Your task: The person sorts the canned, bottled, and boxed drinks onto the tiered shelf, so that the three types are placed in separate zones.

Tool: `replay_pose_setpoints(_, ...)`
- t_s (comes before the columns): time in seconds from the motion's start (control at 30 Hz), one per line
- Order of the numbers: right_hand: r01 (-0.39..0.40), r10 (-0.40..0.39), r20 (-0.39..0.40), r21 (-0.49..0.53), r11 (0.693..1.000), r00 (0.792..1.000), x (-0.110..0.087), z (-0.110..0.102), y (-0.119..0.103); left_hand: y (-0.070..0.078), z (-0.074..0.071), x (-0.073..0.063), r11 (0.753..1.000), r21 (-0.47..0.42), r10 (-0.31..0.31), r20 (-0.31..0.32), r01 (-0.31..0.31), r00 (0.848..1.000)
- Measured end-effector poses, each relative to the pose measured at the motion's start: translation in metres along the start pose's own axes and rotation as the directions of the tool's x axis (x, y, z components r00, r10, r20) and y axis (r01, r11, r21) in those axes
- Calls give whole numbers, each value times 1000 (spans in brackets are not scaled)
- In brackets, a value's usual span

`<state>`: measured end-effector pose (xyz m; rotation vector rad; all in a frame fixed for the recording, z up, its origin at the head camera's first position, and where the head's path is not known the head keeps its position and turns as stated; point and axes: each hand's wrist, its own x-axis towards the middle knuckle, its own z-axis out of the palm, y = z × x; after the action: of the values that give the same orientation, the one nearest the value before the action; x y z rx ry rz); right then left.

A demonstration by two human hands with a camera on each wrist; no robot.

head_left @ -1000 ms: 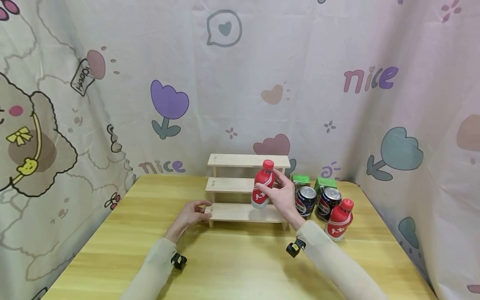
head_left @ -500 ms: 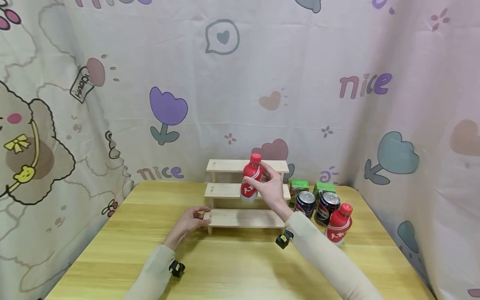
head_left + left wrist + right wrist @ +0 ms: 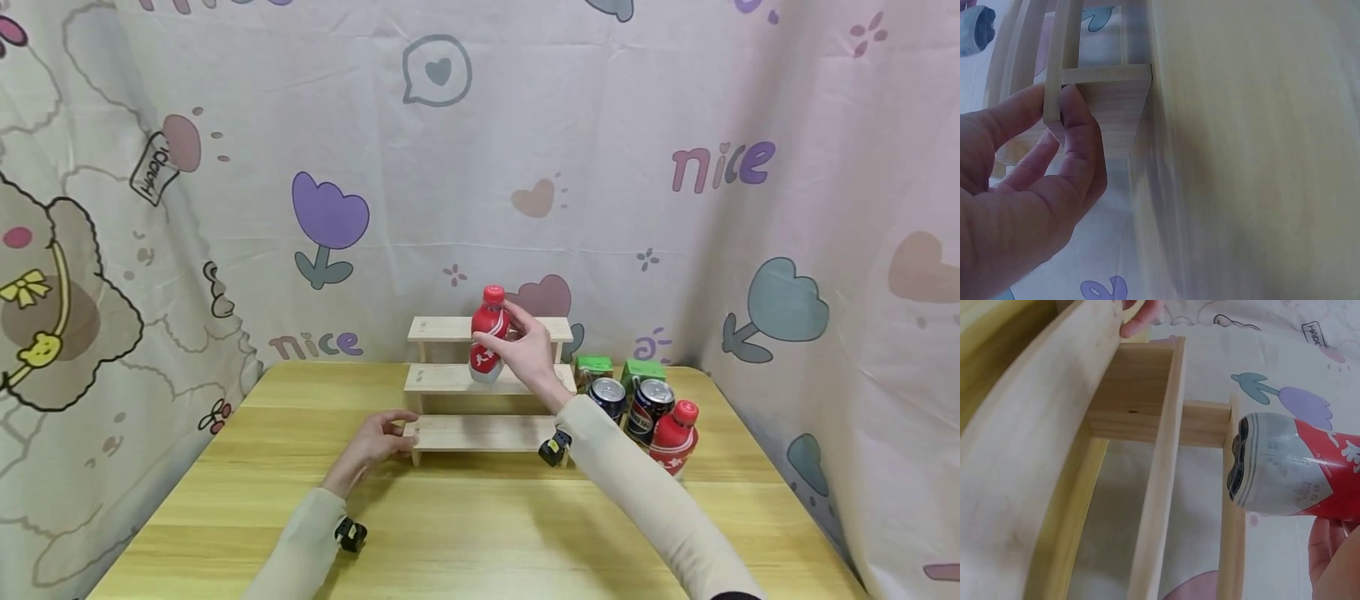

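Observation:
My right hand (image 3: 527,350) grips a red-capped plastic bottle (image 3: 489,333) with a red and white label, upright in front of the upper tiers of a three-tier wooden shelf (image 3: 483,433). The bottle's grey base shows in the right wrist view, off the shelf boards. At the shelf's left side my left hand (image 3: 378,437) pinches the end of the lowest board (image 3: 1054,94) between thumb and fingers. A second red bottle (image 3: 675,437) stands on the table at the right, partly behind my right sleeve.
Two dark drink cans (image 3: 651,408) stand right of the shelf, one partly covered by my right forearm. Behind them are two green-topped boxes (image 3: 643,370). A patterned curtain hangs behind the wooden table (image 3: 247,492).
My right hand has carried the bottle left and upward, from over the lowest board to in front of the upper tiers. The left hand keeps its hold on the shelf.

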<state>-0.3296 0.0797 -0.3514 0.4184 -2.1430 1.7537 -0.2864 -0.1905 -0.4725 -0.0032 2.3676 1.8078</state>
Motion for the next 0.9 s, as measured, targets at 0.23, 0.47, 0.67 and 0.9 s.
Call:
replay_pose_setpoints(0.23,9,-9,59,-8,1000,998,18,1,-6,0,-2,-1,1000,1,25,19,-25,1000)
replay_pose_setpoints(0.47,33,-26,91,-76,997,996,36,6,-19,1,-3,-4,1000,-1,20,10,-20,1000)
replay_pose_setpoints(0.67,24,-16,93,-91,996,995,55,10,-22,-1,-2,-3,1000,-4,19,13,-19,1000)
replay_pose_setpoints(0.9,15,1,133,-122,992,991,71,14,-25,-1,-2,-2,1000,-2,17,6,-17,1000)
